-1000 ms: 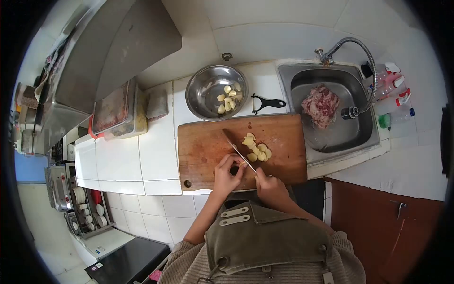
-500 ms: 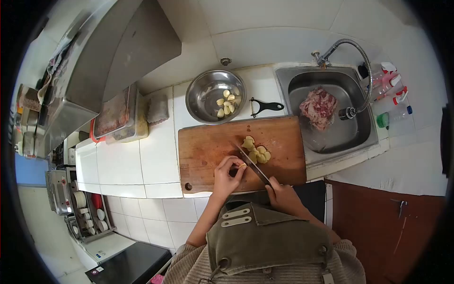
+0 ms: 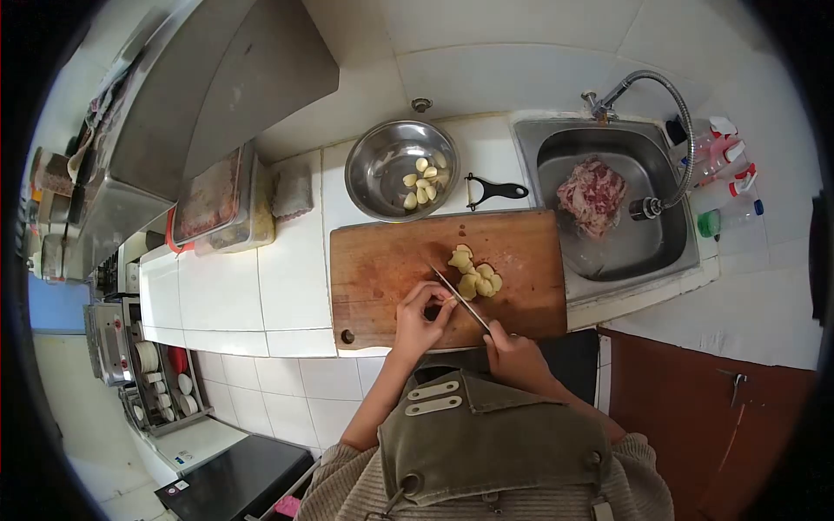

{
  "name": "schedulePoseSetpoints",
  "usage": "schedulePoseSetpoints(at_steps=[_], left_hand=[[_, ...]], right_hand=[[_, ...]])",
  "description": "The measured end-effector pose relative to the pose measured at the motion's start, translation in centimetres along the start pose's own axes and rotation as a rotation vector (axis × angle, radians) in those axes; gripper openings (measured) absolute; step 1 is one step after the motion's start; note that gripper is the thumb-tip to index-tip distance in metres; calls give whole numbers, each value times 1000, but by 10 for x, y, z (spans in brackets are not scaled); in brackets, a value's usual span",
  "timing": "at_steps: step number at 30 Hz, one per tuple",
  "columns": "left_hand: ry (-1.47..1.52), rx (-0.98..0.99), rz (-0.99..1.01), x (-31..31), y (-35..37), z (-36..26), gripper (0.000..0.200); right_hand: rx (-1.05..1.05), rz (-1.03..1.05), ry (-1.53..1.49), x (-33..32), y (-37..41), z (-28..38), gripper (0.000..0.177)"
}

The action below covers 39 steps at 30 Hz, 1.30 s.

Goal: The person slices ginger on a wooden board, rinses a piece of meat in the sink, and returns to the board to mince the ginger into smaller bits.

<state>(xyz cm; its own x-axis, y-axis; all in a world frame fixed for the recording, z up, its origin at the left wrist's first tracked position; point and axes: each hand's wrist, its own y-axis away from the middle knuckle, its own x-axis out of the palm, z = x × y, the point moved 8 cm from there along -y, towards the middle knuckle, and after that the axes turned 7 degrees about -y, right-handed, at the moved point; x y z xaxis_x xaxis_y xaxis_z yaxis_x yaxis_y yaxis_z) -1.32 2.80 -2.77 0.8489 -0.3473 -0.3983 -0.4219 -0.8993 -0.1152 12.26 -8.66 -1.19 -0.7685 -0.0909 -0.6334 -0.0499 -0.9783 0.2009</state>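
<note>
My right hand [image 3: 515, 354] is wrapped round the handle of a kitchen knife [image 3: 462, 300], whose blade slants up and left over the cutting board [image 3: 373, 252]. Beside the blade, my left hand [image 3: 422, 317] pinches a small piece of ginger [image 3: 450, 300], mostly hidden by the fingers. Just right of the blade lie pale yellow ginger slices [image 3: 480, 281] in a loose cluster. Behind the board stands a steel bowl [image 3: 369, 174] with several peeled garlic cloves [image 3: 421, 184] in it. A black-handled peeler [image 3: 502, 190] rests on the tiles by the bowl.
A metal sink [image 3: 643, 256] at the right holds a lump of raw meat [image 3: 592, 195] under a flexible tap [image 3: 686, 130]. Several bottles [image 3: 734, 213] stand beyond it. Left are a lidded container [image 3: 261, 221], a grey packet [image 3: 293, 188] and a low range hood [image 3: 234, 95].
The knife blade has turned to show a thinner edge, and both hands have stayed close to the same spot. The whole view has shifted slightly.
</note>
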Motion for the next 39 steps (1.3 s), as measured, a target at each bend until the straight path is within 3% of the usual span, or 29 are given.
schedulePoseSetpoints(at_steps=[4,10,17,22,25,28,32,37,39], left_hand=[[-30,-3,-18,-1,0,0,13],[-54,4,-16,-2,-1,-1,12],[-28,-12,-42,-3,0,0,12],[-58,5,-51,-4,-1,-6,12],[-65,4,-57,-6,0,-6,12],[-56,20,-39,-1,1,-2,12],[-96,15,-73,-3,1,-4,12],[-84,35,-47,-5,2,-8,13],[-74,45,-36,-5,2,-6,13]], right_hand=[[-69,-61,-3,3,-13,10,16],[30,-19,60,3,-4,6,14],[-4,-74,39,13,-16,8,19],[146,40,72,16,-5,-2,16],[-34,-97,-10,17,-17,7,16],[60,-72,19,19,-28,8,15],[31,-94,19,15,-16,4,14],[142,31,-43,10,-4,-13,15],[68,-15,-52,2,-6,-8,16]])
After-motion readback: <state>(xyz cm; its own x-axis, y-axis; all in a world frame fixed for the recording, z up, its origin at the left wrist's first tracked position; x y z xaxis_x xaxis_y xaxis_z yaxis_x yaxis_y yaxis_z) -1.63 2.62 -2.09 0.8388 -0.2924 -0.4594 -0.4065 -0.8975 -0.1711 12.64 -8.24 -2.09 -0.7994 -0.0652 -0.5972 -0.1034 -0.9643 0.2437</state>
